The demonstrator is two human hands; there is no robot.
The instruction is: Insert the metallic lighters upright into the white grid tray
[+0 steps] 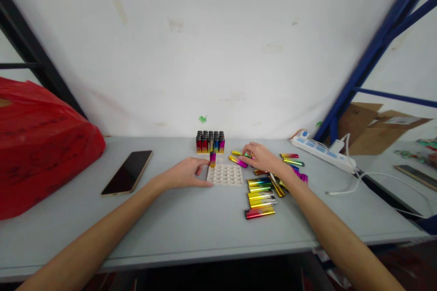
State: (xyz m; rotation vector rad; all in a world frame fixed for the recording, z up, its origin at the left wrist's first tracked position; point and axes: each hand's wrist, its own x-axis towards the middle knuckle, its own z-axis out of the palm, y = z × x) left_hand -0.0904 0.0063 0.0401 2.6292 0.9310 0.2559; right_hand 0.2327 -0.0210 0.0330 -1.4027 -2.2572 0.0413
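Observation:
A white tray (232, 176) with rows of round holes lies on the table. One purple and gold lighter (212, 160) stands upright in its far left corner. My left hand (186, 173) holds the tray's left side, the thumb at the near corner and the fingers at the far one, beside that lighter. Right of the tray, my right hand (261, 157) has its fingers bent down over a lighter that they partly hide. A yellow and magenta lighter (238, 161) lies by its fingertips. Several shiny lighters (261, 195) lie below the right hand.
Behind the tray, a block of upright lighters (210, 142) stands near the wall. A phone (128, 173) lies to the left, near a red plastic bag (44, 145). On the right are a white power strip (322, 151), a cable and a cardboard box (378, 129).

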